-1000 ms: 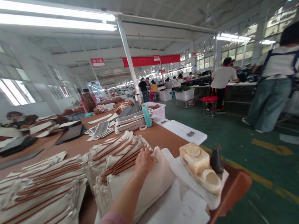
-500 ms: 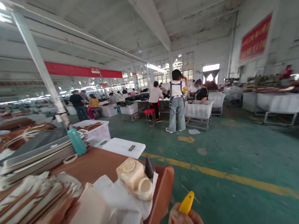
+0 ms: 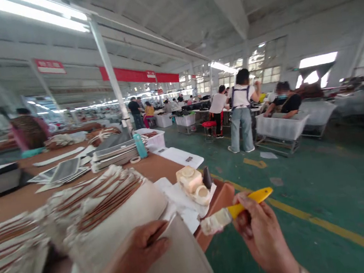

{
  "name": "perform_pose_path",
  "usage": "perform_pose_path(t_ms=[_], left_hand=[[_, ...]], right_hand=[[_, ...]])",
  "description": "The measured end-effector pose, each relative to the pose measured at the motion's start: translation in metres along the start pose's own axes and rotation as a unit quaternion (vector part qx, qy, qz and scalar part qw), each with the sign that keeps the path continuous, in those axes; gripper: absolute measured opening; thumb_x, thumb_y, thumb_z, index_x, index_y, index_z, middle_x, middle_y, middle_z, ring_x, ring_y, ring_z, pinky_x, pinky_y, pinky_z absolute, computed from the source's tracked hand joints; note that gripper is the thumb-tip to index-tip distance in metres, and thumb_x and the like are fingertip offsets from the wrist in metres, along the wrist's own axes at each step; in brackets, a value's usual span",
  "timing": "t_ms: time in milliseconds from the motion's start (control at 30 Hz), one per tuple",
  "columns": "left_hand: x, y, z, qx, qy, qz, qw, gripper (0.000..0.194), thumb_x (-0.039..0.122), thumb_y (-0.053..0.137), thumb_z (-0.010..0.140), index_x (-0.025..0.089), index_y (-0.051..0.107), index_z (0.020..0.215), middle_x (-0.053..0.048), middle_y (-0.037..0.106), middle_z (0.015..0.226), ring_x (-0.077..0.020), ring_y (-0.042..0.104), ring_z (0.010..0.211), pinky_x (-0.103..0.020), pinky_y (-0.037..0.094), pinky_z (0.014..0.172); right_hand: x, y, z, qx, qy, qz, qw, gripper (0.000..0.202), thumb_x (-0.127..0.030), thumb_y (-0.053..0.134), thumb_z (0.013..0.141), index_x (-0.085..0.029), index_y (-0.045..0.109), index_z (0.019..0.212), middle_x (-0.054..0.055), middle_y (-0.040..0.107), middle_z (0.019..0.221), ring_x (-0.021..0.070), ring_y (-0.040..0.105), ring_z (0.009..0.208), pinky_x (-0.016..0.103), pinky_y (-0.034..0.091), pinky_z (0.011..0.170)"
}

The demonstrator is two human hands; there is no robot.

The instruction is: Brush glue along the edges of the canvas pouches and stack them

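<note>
My right hand [image 3: 263, 228] is closed around the yellow handle of a paintbrush [image 3: 226, 217]. The brush points left, its bristles caked with pale residue, just off the table corner. At the lower middle, my left hand [image 3: 143, 246] pinches the upper edge of a beige fabric panel [image 3: 179, 261], thumb on top, fingers partly hidden. Beyond the panel, a cream plastic container [image 3: 190, 178] with a round opening lies on white paper [image 3: 185, 206]. A dark cone-shaped piece [image 3: 207, 178] stands beside it. Stacked beige fabric pieces with brown edges [image 3: 107, 206] spread out left of my hands.
The brown-covered table [image 3: 152, 168] ends at a corner near the brush. A teal bottle [image 3: 140, 145], a tape roll [image 3: 135, 159] and stacked grey panels [image 3: 115, 155] lie farther back. White bins [image 3: 281, 126] and several people stand or sit across the green floor.
The view has swung left. My right hand has risen with the paintbrush, whose bristles now show. My left hand has come into clearer view, gripping the beige panel's edge.
</note>
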State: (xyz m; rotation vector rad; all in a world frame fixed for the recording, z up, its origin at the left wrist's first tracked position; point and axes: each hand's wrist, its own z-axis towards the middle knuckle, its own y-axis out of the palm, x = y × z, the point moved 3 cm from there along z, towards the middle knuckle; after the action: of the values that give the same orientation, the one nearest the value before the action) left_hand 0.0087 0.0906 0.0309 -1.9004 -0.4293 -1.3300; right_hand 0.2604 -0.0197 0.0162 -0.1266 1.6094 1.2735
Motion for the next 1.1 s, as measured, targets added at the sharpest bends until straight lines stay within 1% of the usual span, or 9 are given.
perform_pose_path(t_ms=[100, 233, 333, 433, 533, 600, 767, 933, 1100], left_hand=[[0.019, 0.018, -0.021, -0.057, -0.011, -0.055, 0.997, 0.035, 0.043, 0.065, 0.084, 0.015, 0.071, 0.104, -0.003, 0.071, 0.092, -0.0184, 0.062, 0.077, -0.022, 0.045, 0.064], [0.029, 0.027, -0.033, -0.068, -0.013, -0.092, 0.993, 0.037, 0.038, 0.065, 0.083, 0.014, 0.07, 0.111, -0.004, 0.071, 0.096, -0.0169, 0.061, 0.077, -0.021, 0.043, 0.066], [0.031, 0.031, -0.037, -0.059, -0.01, -0.077, 0.995, 0.038, 0.037, 0.065, 0.082, 0.015, 0.07, 0.113, -0.002, 0.07, 0.093, -0.0157, 0.057, 0.075, -0.021, 0.04, 0.064], [0.033, 0.036, -0.04, -0.057, -0.004, -0.054, 0.997, 0.03, 0.031, 0.065, 0.081, 0.015, 0.072, 0.105, 0.001, 0.066, 0.085, -0.0125, 0.05, 0.069, -0.02, 0.035, 0.06], [0.033, 0.04, -0.042, -0.069, -0.018, -0.089, 0.993, 0.027, 0.033, 0.065, 0.082, 0.014, 0.072, 0.099, 0.0, 0.064, 0.081, -0.0127, 0.051, 0.069, -0.02, 0.036, 0.06], [0.031, 0.04, -0.043, -0.08, -0.031, -0.138, 0.987, 0.033, 0.035, 0.066, 0.082, 0.014, 0.07, 0.107, -0.002, 0.066, 0.085, -0.0152, 0.056, 0.073, -0.021, 0.041, 0.063], [0.027, 0.041, -0.043, -0.09, -0.056, -0.198, 0.974, 0.047, 0.035, 0.07, 0.079, 0.015, 0.067, 0.122, -0.006, 0.07, 0.093, -0.0198, 0.062, 0.08, -0.024, 0.047, 0.068], [0.021, 0.043, -0.045, -0.094, -0.062, -0.218, 0.969, 0.05, 0.037, 0.073, 0.077, 0.013, 0.068, 0.121, -0.007, 0.071, 0.092, -0.0185, 0.063, 0.076, -0.024, 0.048, 0.065], [0.01, 0.04, -0.043, -0.078, -0.067, -0.244, 0.964, 0.053, 0.036, 0.076, 0.075, 0.014, 0.067, 0.122, -0.008, 0.071, 0.095, -0.0176, 0.064, 0.074, -0.024, 0.049, 0.066]], right_hand=[[-0.013, 0.007, -0.004, -0.007, -0.004, -0.014, 1.0, 0.033, -0.039, 0.083, 0.076, -0.017, 0.058, 0.075, -0.006, 0.041, 0.051, 0.0064, 0.03, 0.041, 0.016, 0.029, 0.039], [-0.023, 0.02, -0.011, -0.066, -0.039, -0.031, 0.997, 0.027, -0.039, 0.078, 0.084, -0.017, 0.063, 0.08, -0.005, 0.041, 0.053, 0.0071, 0.032, 0.043, 0.016, 0.03, 0.04], [-0.015, 0.034, -0.017, -0.144, -0.058, -0.06, 0.986, 0.026, -0.039, 0.074, 0.088, -0.017, 0.065, 0.079, -0.003, 0.045, 0.06, 0.0076, 0.036, 0.046, 0.018, 0.032, 0.042], [-0.001, 0.045, -0.014, -0.182, -0.083, -0.098, 0.975, 0.027, -0.041, 0.072, 0.09, -0.017, 0.065, 0.079, 0.0, 0.051, 0.069, 0.0088, 0.04, 0.05, 0.019, 0.034, 0.043], [0.003, 0.045, -0.002, -0.175, -0.147, -0.17, 0.959, 0.028, -0.042, 0.068, 0.092, -0.017, 0.065, 0.081, -0.001, 0.05, 0.064, 0.0104, 0.042, 0.049, 0.021, 0.033, 0.042], [0.0, 0.041, 0.004, -0.161, -0.188, -0.211, 0.946, 0.028, -0.041, 0.067, 0.094, -0.017, 0.066, 0.08, 0.0, 0.051, 0.063, 0.0115, 0.043, 0.05, 0.022, 0.034, 0.043], [-0.002, 0.037, -0.001, -0.165, -0.142, -0.151, 0.964, 0.023, -0.038, 0.065, 0.096, -0.019, 0.064, 0.085, -0.001, 0.049, 0.066, 0.0109, 0.04, 0.051, 0.022, 0.034, 0.045], [-0.001, 0.037, -0.001, -0.145, -0.196, -0.222, 0.944, 0.027, -0.041, 0.068, 0.092, -0.017, 0.066, 0.079, 0.002, 0.053, 0.07, 0.011, 0.042, 0.051, 0.022, 0.033, 0.043], [-0.009, 0.031, -0.018, -0.152, -0.188, -0.159, 0.957, 0.015, -0.031, 0.066, 0.095, -0.021, 0.066, 0.084, 0.002, 0.057, 0.077, 0.0126, 0.046, 0.056, 0.023, 0.037, 0.048]])
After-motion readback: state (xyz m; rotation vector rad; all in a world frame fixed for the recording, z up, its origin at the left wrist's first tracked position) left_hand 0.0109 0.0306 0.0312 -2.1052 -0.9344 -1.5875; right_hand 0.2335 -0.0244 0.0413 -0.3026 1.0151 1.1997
